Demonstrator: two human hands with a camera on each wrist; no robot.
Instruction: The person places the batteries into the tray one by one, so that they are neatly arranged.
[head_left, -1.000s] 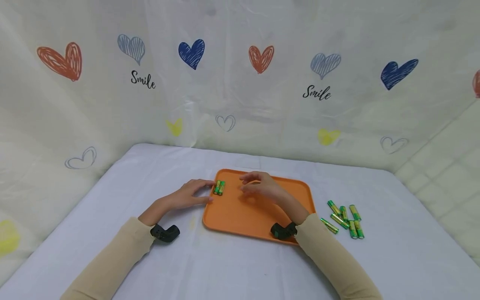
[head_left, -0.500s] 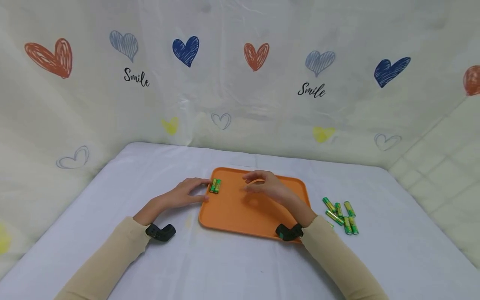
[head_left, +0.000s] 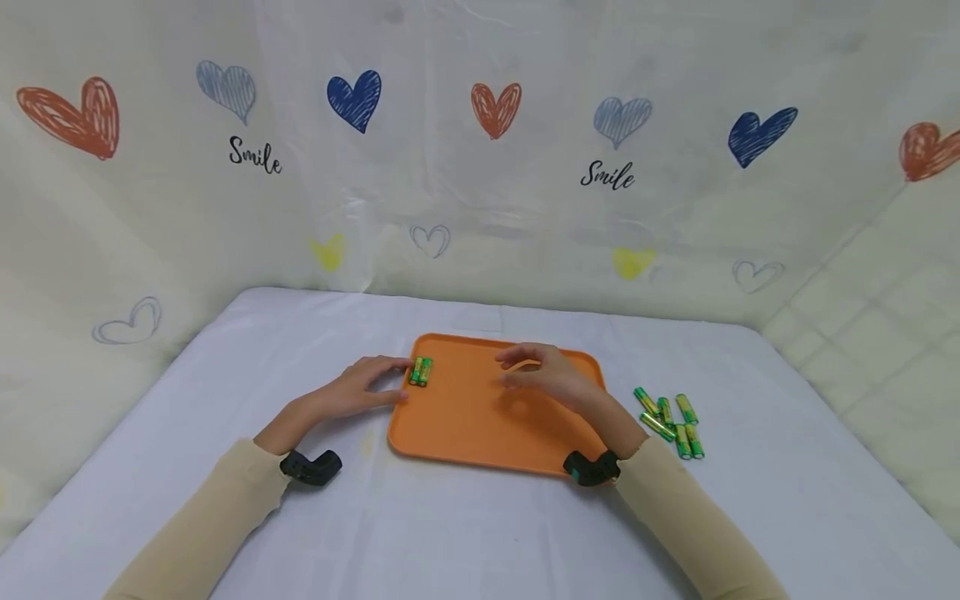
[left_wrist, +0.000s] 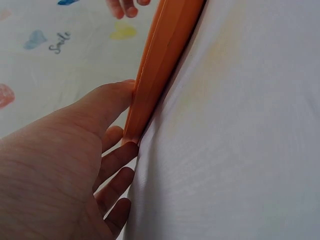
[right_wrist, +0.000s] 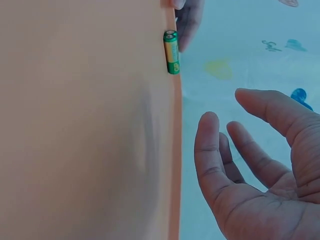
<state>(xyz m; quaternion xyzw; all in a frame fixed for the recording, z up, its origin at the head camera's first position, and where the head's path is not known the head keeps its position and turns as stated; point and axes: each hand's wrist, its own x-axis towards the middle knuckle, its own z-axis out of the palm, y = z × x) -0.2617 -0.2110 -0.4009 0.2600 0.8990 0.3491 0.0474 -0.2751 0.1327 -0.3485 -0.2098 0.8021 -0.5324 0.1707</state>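
Observation:
An orange tray [head_left: 465,417] lies on the white-covered table. Two green-and-yellow batteries [head_left: 421,372] lie side by side in it, along its left edge; one battery [right_wrist: 171,52] shows in the right wrist view. My left hand [head_left: 356,389] is at the tray's left edge, its thumb and fingers spread and its fingertips right at the rim [left_wrist: 150,75]. Over the middle of the tray, my right hand [head_left: 551,375] hovers with loosely bent fingers and nothing between them. Its thumb and index finger [right_wrist: 206,145] stand well apart in the right wrist view.
Several more green batteries [head_left: 657,427] lie in a loose group on the table right of the tray, near my right forearm. A pale sheet [head_left: 480,192] printed with hearts hangs behind the table [head_left: 420,533]. Each wrist carries a black camera mount [head_left: 311,468].
My right hand has drifted right over the tray. Its sleeve now covers one loose battery seen earlier. The left hand stays at the tray's edge, while the whole head view has shifted slightly.

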